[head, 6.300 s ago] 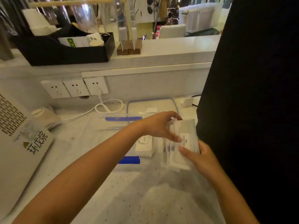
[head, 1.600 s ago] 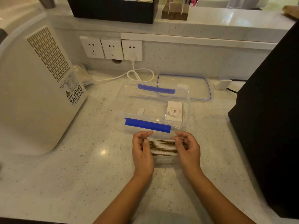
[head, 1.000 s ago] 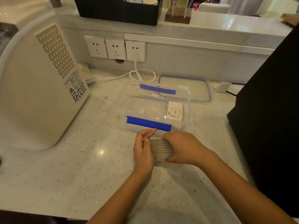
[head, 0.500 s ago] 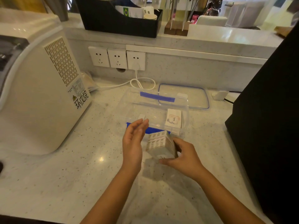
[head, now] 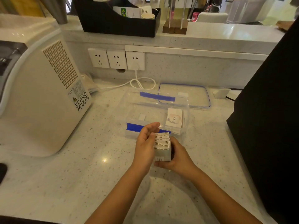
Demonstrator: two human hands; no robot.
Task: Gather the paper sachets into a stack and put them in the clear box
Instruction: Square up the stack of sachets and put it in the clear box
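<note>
A thick stack of white paper sachets (head: 162, 145) stands on end just in front of the clear box (head: 186, 109), lifted off the counter. My right hand (head: 179, 156) grips it from the right and underneath. My left hand (head: 145, 146) presses flat against its left side with the fingers straight. The clear box has blue clips on its near and far sides. Inside it lies a sachet printed "love" (head: 174, 119) at the right end and a small white slip (head: 142, 117) near the left.
The box's lid (head: 208, 97) with a blue seal lies behind it. A large white appliance (head: 40, 97) stands at the left, a tall black machine (head: 271, 110) at the right. Wall sockets (head: 116, 59) and a looped white cable (head: 142, 82) sit behind.
The stack, earlier squared flat on the counter between both hands, has been turned on end and lifted by my right hand. My left hand, briefly apart, now presses against its side.
</note>
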